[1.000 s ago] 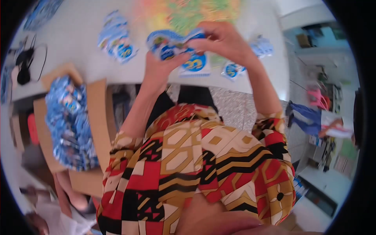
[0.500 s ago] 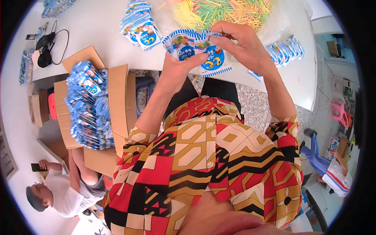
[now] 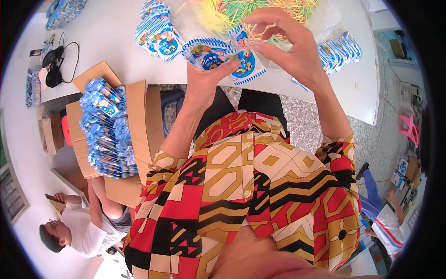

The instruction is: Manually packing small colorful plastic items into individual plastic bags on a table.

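Observation:
My left hand (image 3: 204,83) grips several small blue-and-white printed packets (image 3: 204,52) above the table's near edge. Its thumb presses over them, and one packet (image 3: 247,67) juts out to the right with its striped top edge standing up. Beside that packet is my right hand (image 3: 295,51), its thumb and fingers spread apart; the thumb tip is close to the packet's upper side. Behind the hands lies a heap of thin yellow, green and orange sticks (image 3: 297,11) on clear plastic. Overlapping packets lie in a row to the left (image 3: 160,35) and another to the right (image 3: 341,52).
An open cardboard box (image 3: 138,111) full of packets (image 3: 104,125) stands left of my arm. A black object with a cord (image 3: 53,60) lies on the table (image 3: 107,35). One person (image 3: 88,228) holds a phone at lower left; another person (image 3: 390,225) is at right, near a pink stool (image 3: 409,130).
My right hand has opened away from the packets and risen slightly. The packets in my left hand have shifted left, and one packet's top edge now stands apart from the rest.

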Available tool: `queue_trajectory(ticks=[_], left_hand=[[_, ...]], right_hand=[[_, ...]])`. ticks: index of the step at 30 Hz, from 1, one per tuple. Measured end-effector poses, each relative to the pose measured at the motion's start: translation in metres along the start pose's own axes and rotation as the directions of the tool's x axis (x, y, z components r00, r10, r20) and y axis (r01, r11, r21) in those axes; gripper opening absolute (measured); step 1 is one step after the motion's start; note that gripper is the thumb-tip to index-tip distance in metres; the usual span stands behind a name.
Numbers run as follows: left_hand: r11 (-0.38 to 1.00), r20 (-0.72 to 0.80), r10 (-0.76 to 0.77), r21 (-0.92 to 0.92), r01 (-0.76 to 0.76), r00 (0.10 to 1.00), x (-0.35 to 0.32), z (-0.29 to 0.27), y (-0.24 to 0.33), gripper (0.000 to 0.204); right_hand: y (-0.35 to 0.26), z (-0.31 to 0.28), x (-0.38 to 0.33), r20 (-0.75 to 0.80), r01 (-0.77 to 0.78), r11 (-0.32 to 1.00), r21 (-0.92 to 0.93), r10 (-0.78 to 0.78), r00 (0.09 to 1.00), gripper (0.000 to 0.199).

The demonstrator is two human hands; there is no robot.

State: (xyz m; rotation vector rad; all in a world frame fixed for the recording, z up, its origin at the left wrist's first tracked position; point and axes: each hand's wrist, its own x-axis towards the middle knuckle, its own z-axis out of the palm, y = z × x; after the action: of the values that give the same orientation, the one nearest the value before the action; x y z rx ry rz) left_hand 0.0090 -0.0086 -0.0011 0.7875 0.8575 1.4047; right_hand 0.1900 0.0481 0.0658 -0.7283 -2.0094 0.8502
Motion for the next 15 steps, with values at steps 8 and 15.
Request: queue_trajectory(ticks=[8,15], left_hand=[[0.999,0.013,0.0,0.046,-0.001,1.0,-0.002,-0.011,-0.002,0.032],[0.998,0.023,-0.031,0.057,0.029,0.999,0.002,-0.011,0.001,0.029]], right_hand=[[-0.027,-0.001,0.011,0.008,-0.095,0.995,-0.038,0.095,0.995,0.021],[-0.009,0.004,0.007,0.209,0.386,0.886,-0.257,-0.339,0.917,0.027]])
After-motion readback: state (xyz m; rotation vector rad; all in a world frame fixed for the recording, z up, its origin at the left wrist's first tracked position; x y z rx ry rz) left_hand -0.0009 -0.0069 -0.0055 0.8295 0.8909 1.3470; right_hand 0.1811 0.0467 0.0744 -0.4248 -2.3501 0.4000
